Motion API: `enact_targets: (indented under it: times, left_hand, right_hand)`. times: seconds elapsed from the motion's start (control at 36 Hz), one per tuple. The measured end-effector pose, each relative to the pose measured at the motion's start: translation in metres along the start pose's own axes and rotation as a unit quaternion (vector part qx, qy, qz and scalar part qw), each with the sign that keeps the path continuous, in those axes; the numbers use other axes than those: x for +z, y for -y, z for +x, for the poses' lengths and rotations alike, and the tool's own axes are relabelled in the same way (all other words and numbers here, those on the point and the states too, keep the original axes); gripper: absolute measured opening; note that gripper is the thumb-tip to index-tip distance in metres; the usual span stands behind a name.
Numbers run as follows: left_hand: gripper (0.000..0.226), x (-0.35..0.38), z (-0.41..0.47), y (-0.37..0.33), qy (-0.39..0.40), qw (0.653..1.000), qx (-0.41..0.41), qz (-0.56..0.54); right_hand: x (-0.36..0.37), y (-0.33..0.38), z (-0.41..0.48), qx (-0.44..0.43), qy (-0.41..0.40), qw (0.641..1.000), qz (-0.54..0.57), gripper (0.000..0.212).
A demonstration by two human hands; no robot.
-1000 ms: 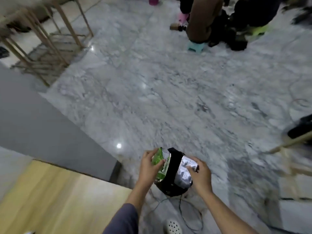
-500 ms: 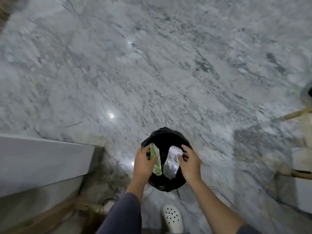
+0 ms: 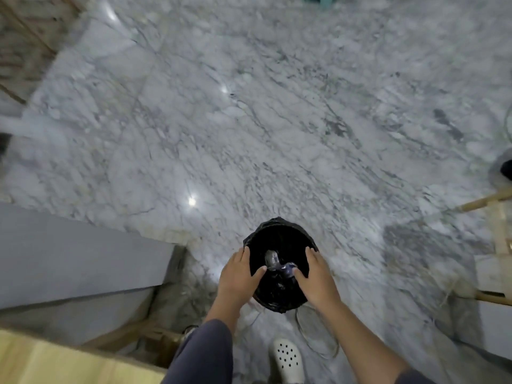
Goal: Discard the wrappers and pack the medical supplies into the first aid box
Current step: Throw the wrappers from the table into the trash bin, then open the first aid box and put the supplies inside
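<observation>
Marble floor [image 3: 249, 120] surrounds bin [image 3: 279, 234]; cables [image 3: 318, 339], white clog [image 3: 286, 358] beside it

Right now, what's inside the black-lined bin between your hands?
A crumpled silvery wrapper lies inside the bin, against the black liner. The left hand and right hand are open and empty over the rim. Anything deeper is lost in the dark.
</observation>
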State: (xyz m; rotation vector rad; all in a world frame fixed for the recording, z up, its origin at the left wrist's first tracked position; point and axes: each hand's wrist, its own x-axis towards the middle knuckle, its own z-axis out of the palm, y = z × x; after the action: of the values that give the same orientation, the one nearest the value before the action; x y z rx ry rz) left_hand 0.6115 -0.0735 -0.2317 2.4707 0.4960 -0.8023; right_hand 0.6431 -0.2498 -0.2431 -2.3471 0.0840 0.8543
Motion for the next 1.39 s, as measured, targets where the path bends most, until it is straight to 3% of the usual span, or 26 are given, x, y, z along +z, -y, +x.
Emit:
enact_targets:
  times: [0.19,0.36,0.56,0.67,0.72,0.78,0.92,1.14,1.31,1.39]
  left_hand:
    - [0.071,-0.086,-0.080,-0.001,-0.064,0.998,-0.025,-0.013]
    - [0.072,-0.151,-0.180,0.032,-0.167,0.983,-0.057,-0.040]
    - [0.068,-0.173,-0.312,0.105,-0.306,0.946,-0.087,-0.069]
    - [0.090,-0.159,-0.391,0.155,-0.376,0.913,-0.130,-0.095]
    - [0.088,-0.149,-0.427,0.187,-0.428,0.885,-0.158,-0.093]
    - [0.089,-0.136,-0.468,0.216,-0.429,0.874,-0.186,-0.131]
    - [0.058,-0.096,-0.563,0.288,-0.471,0.831,-0.244,-0.170]
    - [0.067,-0.008,-0.666,0.377,-0.453,0.816,-0.262,-0.246]
    - [0.079,0.035,-0.684,0.408,-0.437,0.819,-0.249,-0.275]
    - [0.084,0.045,-0.681,0.416,-0.443,0.825,-0.240,-0.256]
  right_hand:
    - [-0.041,0.084,-0.061,-0.094,-0.001,0.995,-0.023,0.063]
    - [-0.045,0.171,-0.125,-0.198,0.021,0.979,-0.049,0.060]
    - [0.013,0.252,-0.220,-0.326,0.061,0.940,-0.084,0.056]
    - [0.067,0.286,-0.279,-0.392,0.079,0.910,-0.112,0.052]
    - [0.098,0.298,-0.310,-0.426,0.091,0.892,-0.121,0.050]
    - [0.130,0.306,-0.344,-0.467,0.106,0.867,-0.135,0.048]
    - [0.205,0.313,-0.424,-0.546,0.169,0.807,-0.150,0.047]
    - [0.306,0.297,-0.511,-0.653,0.233,0.683,-0.230,0.053]
    - [0.349,0.277,-0.525,-0.754,0.149,0.560,-0.309,0.069]
    - [0.361,0.274,-0.525,-0.780,0.100,0.513,-0.344,0.087]
